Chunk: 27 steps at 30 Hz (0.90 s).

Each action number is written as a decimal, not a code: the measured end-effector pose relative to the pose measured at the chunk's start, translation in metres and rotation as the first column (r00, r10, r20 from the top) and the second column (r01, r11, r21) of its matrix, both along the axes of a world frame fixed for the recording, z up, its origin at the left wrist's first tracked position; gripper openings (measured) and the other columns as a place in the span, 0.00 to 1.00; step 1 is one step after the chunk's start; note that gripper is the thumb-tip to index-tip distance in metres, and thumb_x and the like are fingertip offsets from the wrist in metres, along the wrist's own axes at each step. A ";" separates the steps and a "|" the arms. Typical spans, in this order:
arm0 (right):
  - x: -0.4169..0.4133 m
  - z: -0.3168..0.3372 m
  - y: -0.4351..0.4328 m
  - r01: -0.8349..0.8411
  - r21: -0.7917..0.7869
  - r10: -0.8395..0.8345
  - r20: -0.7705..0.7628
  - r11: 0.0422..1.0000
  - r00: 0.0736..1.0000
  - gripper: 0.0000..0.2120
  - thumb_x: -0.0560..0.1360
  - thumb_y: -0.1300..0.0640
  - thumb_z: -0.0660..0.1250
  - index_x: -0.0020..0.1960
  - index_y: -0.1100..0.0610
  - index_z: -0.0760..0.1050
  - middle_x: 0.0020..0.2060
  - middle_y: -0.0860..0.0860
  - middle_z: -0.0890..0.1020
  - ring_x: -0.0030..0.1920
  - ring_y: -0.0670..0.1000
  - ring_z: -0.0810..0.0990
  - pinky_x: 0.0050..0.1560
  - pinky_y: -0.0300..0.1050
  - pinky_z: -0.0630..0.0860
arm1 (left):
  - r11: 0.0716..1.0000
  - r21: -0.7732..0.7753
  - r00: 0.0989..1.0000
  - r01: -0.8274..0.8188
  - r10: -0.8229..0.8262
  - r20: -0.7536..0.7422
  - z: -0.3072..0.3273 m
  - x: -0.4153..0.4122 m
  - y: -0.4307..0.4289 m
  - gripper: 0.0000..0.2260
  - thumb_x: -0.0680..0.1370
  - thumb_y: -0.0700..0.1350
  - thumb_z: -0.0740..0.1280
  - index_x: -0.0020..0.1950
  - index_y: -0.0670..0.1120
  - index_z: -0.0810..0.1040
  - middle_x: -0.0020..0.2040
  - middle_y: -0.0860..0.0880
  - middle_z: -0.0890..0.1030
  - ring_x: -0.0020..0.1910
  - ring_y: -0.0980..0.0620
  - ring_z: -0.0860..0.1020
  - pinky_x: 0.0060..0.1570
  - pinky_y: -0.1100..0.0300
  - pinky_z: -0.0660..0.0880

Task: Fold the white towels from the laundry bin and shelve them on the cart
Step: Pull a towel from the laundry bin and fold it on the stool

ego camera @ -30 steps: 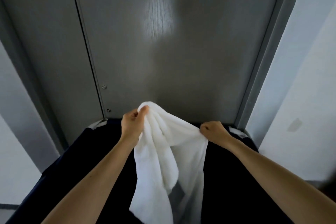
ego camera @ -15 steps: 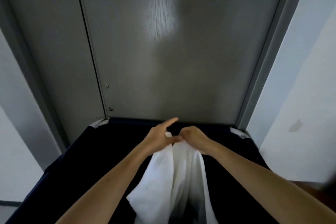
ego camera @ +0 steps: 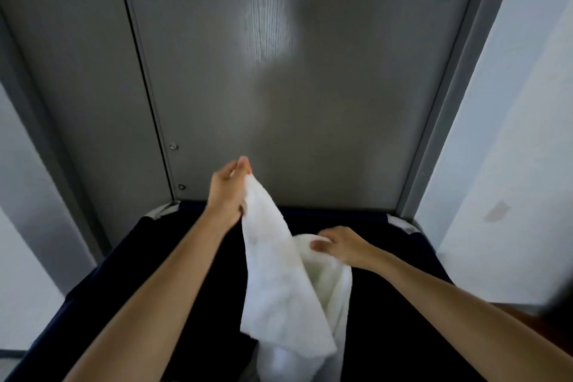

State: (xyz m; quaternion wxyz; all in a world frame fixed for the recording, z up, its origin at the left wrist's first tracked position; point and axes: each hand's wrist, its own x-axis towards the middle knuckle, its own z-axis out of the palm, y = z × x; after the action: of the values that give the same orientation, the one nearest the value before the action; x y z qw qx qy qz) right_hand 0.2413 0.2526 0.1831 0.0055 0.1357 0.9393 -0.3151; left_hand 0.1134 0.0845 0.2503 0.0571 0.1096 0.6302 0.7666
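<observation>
With the left hand [ego camera: 228,192] pinching a corner of the white cloth towel [ego camera: 279,282] and the right hand [ego camera: 341,246] gripping a lower fold, folding appears underway; next, match the corners.

You have no text, label, brand or number to read here, whether on the grey wood-grain door [ego camera: 310,102], the white terry towel [ego camera: 279,288] or the dark navy fabric bin [ego camera: 356,211].
</observation>
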 end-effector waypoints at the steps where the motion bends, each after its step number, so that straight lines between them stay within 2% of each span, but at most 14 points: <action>1: 0.003 -0.002 0.004 0.037 -0.025 -0.037 -0.002 0.999 0.999 0.20 0.77 0.50 0.64 0.30 0.53 0.64 0.27 0.46 0.68 0.30 0.43 0.67 0.31 0.36 0.62 | 0.996 -0.090 0.996 0.030 -0.037 -0.079 0.005 -0.003 -0.002 0.15 0.78 0.42 0.64 0.31 0.47 0.71 0.21 0.56 0.68 0.23 0.58 0.66 0.24 0.66 0.63; 3: 0.002 0.002 0.004 0.070 -0.091 -0.075 -0.052 0.993 0.996 0.19 0.78 0.52 0.64 0.29 0.53 0.66 0.26 0.46 0.68 0.29 0.42 0.66 0.31 0.36 0.62 | 0.930 -0.358 0.961 0.086 -0.172 -0.215 -0.001 0.002 0.001 0.12 0.76 0.46 0.69 0.33 0.50 0.76 0.27 0.54 0.75 0.29 0.58 0.70 0.29 0.66 0.67; 5: -0.006 0.010 -0.005 0.073 -0.165 -0.096 -0.135 0.984 0.986 0.17 0.78 0.54 0.64 0.30 0.51 0.69 0.27 0.45 0.69 0.30 0.42 0.66 0.33 0.38 0.63 | 0.821 -0.543 0.904 0.175 -0.352 -0.242 -0.028 0.014 0.010 0.05 0.72 0.48 0.72 0.37 0.51 0.81 0.36 0.51 0.81 0.36 0.57 0.75 0.39 0.65 0.71; 6: -0.010 0.015 -0.010 0.066 -0.217 -0.108 -0.187 0.974 0.976 0.16 0.78 0.56 0.64 0.31 0.51 0.71 0.28 0.45 0.70 0.31 0.42 0.67 0.34 0.38 0.64 | 0.765 -0.599 0.873 0.236 -0.438 -0.215 -0.043 0.021 0.014 0.03 0.72 0.48 0.73 0.43 0.50 0.83 0.41 0.51 0.82 0.41 0.58 0.78 0.45 0.64 0.73; 7: -0.012 0.021 -0.014 0.048 -0.256 -0.108 -0.229 0.965 0.967 0.16 0.78 0.56 0.64 0.32 0.50 0.72 0.28 0.45 0.72 0.31 0.41 0.68 0.35 0.38 0.65 | 0.711 -0.636 0.841 0.300 -0.511 -0.175 -0.054 0.027 0.017 0.07 0.72 0.48 0.73 0.49 0.50 0.83 0.45 0.52 0.83 0.46 0.57 0.79 0.48 0.63 0.73; 9: -0.014 0.031 -0.018 -0.008 -0.245 -0.054 -0.247 0.969 0.968 0.15 0.78 0.56 0.63 0.33 0.50 0.72 0.31 0.46 0.74 0.33 0.42 0.71 0.36 0.35 0.67 | 0.659 -0.645 0.813 0.387 -0.574 -0.099 -0.065 0.036 0.023 0.08 0.74 0.48 0.71 0.52 0.50 0.81 0.47 0.52 0.83 0.46 0.57 0.80 0.46 0.65 0.75; 11: -0.016 0.034 -0.016 -0.030 -0.209 -0.023 -0.246 0.978 0.969 0.13 0.77 0.53 0.65 0.34 0.50 0.73 0.31 0.48 0.75 0.34 0.44 0.71 0.37 0.37 0.68 | 0.686 -0.616 0.831 0.386 -0.549 -0.090 -0.062 0.041 0.026 0.02 0.76 0.47 0.69 0.45 0.50 0.80 0.39 0.54 0.80 0.37 0.60 0.77 0.34 0.73 0.71; 12: -0.015 0.035 -0.014 -0.021 -0.225 -0.039 -0.257 0.974 0.966 0.12 0.76 0.52 0.66 0.34 0.50 0.74 0.31 0.47 0.75 0.33 0.44 0.71 0.37 0.38 0.67 | 0.705 -0.614 0.844 0.355 -0.525 -0.114 -0.062 0.041 0.027 0.04 0.76 0.47 0.68 0.43 0.49 0.80 0.35 0.55 0.78 0.34 0.60 0.74 0.31 0.72 0.68; 14: -0.013 0.033 -0.008 -0.002 -0.274 -0.076 -0.274 0.962 0.959 0.09 0.73 0.51 0.70 0.36 0.50 0.74 0.28 0.43 0.75 0.31 0.42 0.70 0.35 0.36 0.67 | 0.767 -0.549 0.875 0.332 -0.467 -0.124 -0.061 0.042 0.029 0.06 0.76 0.45 0.67 0.40 0.44 0.79 0.34 0.52 0.75 0.33 0.56 0.71 0.33 0.65 0.67; 17: -0.004 0.024 0.002 -0.005 -0.211 -0.028 -0.152 0.977 0.988 0.10 0.72 0.55 0.72 0.37 0.58 0.73 0.26 0.45 0.73 0.27 0.41 0.70 0.32 0.36 0.67 | 0.950 -0.168 0.964 0.262 -0.264 0.014 -0.045 0.038 0.028 0.07 0.77 0.39 0.66 0.38 0.44 0.77 0.33 0.48 0.76 0.34 0.52 0.74 0.35 0.60 0.71; 19: 0.002 0.011 0.009 0.039 -0.114 -0.045 -0.051 0.993 0.998 0.09 0.74 0.60 0.68 0.35 0.55 0.72 0.22 0.45 0.73 0.23 0.41 0.70 0.31 0.35 0.67 | 0.977 0.127 0.966 0.174 -0.194 0.170 -0.028 0.032 0.022 0.08 0.78 0.40 0.65 0.38 0.44 0.77 0.31 0.49 0.78 0.29 0.54 0.77 0.31 0.62 0.76; 20: 0.003 0.008 0.013 0.077 -0.088 -0.083 -0.061 0.993 0.995 0.10 0.73 0.62 0.65 0.35 0.53 0.73 0.22 0.45 0.73 0.22 0.40 0.70 0.31 0.35 0.68 | 0.969 0.175 0.962 0.173 -0.204 0.180 -0.021 0.027 0.019 0.09 0.78 0.41 0.65 0.39 0.44 0.77 0.30 0.49 0.79 0.28 0.55 0.78 0.30 0.63 0.77; 24: -0.001 0.014 0.024 0.133 0.025 -0.128 -0.137 0.991 0.982 0.06 0.72 0.66 0.64 0.40 0.56 0.76 0.38 0.49 0.74 0.40 0.45 0.73 0.36 0.28 0.66 | 0.968 0.032 0.964 0.248 -0.250 0.087 -0.009 0.013 0.006 0.09 0.78 0.43 0.66 0.38 0.44 0.78 0.29 0.50 0.79 0.29 0.54 0.78 0.32 0.62 0.76; 27: -0.002 0.022 0.030 0.218 -0.093 -0.230 -0.160 0.972 0.960 0.07 0.72 0.66 0.63 0.38 0.57 0.74 0.35 0.51 0.75 0.37 0.48 0.72 0.35 0.32 0.69 | 0.970 -0.244 1.000 0.009 -0.007 0.008 -0.028 -0.003 -0.005 0.04 0.75 0.43 0.70 0.43 0.43 0.79 0.38 0.45 0.81 0.38 0.48 0.77 0.39 0.59 0.73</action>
State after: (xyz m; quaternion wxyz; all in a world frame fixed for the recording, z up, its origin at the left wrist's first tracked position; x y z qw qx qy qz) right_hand 0.2392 0.2821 0.2054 -0.1050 0.2137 0.9026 -0.3587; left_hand 0.1101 0.0799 0.2222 0.0753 0.1015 0.7189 0.6836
